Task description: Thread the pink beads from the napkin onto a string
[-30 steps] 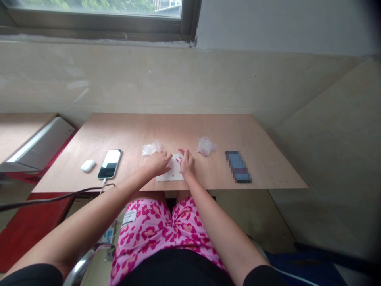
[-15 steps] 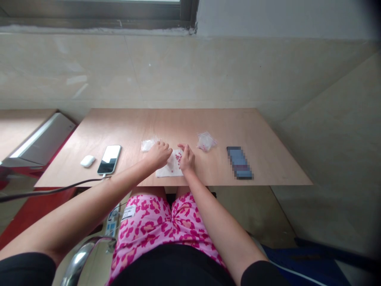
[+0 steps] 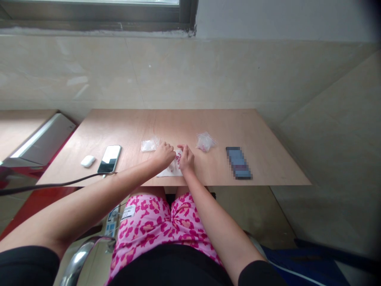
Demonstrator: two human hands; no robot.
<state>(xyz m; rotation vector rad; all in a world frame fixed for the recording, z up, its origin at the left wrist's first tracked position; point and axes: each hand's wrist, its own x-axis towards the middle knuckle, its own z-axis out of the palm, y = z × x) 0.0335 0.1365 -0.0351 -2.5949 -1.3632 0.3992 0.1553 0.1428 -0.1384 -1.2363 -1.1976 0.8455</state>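
A small white sheet (image 3: 165,173) lies near the table's front edge with several tiny red beads (image 3: 178,157) on it. Over its left part, my left hand (image 3: 165,155) is closed in a pinch; what it holds, if anything, is too small to name. My right hand (image 3: 187,159) rests at the sheet's right edge, fingers curled toward the beads, their tips close to my left hand. Whatever sits between those fingers cannot be made out. Just behind my left hand is a clear plastic bag (image 3: 148,145). Another clear bag (image 3: 205,142), with some reddish bits in it, lies beyond my right hand.
On the left of the wooden table (image 3: 175,123) are a phone (image 3: 109,159) and a white earbud case (image 3: 88,161). A dark cable (image 3: 59,185) runs to that phone, under my left forearm. A second phone (image 3: 239,163) lies on the right. The tiled wall (image 3: 190,75) stands behind.
My left hand has shifted slightly right, closer to my right hand and the beads, covering more of the sheet. My right hand has stayed nearly still.
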